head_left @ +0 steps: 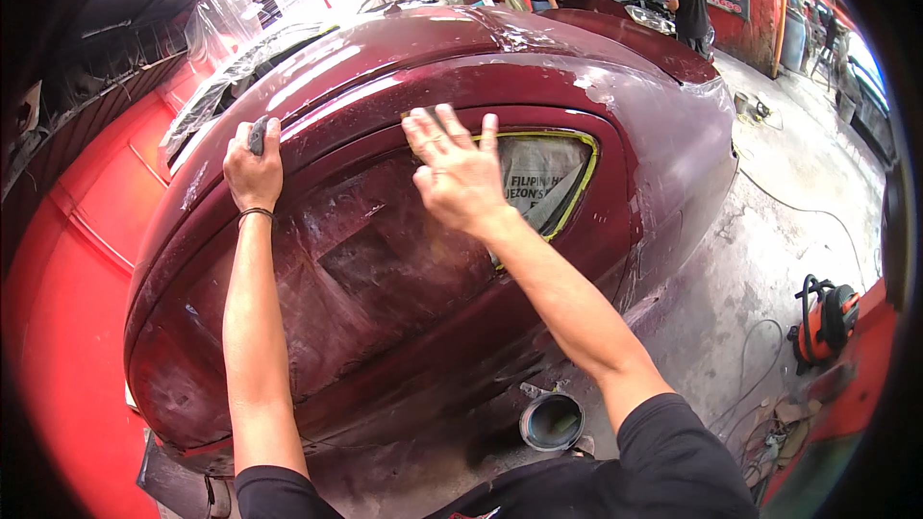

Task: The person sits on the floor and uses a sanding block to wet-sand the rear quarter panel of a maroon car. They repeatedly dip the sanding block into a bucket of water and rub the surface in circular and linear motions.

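A dark red car body (pixel 423 72) with dull, patchy paint lies before me. My left hand (pixel 254 171) is closed around a small dark grey lump (pixel 258 135), perhaps a sponge or a rag, at the roof edge above the side windows. To its right, my right hand (pixel 460 168) lies with fingers stretched out and apart on the car above the window line. A thin brownish edge shows by its fingertips; what it is I cannot make out. Beside that hand is a small rear side window (pixel 543 173), covered with newspaper and edged in yellow-green tape.
A round bucket (pixel 552 421) stands on the floor near my right elbow. An orange and black vacuum cleaner (pixel 827 322) is at the right, with cables on the concrete. Farther back, a person in black (pixel 686 0) stands beside another red car. A red wall (pixel 77 298) runs along the left.
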`<state>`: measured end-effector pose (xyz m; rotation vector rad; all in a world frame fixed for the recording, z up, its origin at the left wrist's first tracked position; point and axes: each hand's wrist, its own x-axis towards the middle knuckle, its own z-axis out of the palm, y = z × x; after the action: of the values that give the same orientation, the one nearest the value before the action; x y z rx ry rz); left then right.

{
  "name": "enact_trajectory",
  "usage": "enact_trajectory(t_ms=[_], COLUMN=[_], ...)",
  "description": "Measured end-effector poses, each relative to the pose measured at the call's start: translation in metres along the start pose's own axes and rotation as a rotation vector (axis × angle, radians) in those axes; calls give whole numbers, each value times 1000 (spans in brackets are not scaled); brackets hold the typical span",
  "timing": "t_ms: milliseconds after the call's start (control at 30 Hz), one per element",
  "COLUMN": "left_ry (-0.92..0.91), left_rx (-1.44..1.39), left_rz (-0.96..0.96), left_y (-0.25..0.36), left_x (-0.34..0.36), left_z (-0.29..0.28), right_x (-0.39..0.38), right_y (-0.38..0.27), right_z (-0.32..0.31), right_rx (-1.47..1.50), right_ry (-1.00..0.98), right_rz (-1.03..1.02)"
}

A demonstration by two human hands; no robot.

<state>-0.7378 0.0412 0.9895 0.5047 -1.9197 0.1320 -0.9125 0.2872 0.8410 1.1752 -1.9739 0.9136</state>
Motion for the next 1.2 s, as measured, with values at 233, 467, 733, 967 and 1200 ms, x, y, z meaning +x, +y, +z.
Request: enact_trajectory(t_ms=[233,467,733,967,1200], left_ry=[67,5,32,-7,80], left_rx=[33,-2,9,-11,-22], left_rz=[28,60,60,104,110], left_y=[1,-15,-2,-10,-5], left_x=[4,3,2,2,5], left_z=[4,5,2,1,7], right_x=[-60,-10,-83,-28,-121], right_y=[156,-17,185,62,206], right_z=[-35,6,-30,-8,-25], right_rx=[-127,90,-21,81,-56], right_ry=[-65,-11,-26,74,-19], right_rz=[464,-57,710,250,569])
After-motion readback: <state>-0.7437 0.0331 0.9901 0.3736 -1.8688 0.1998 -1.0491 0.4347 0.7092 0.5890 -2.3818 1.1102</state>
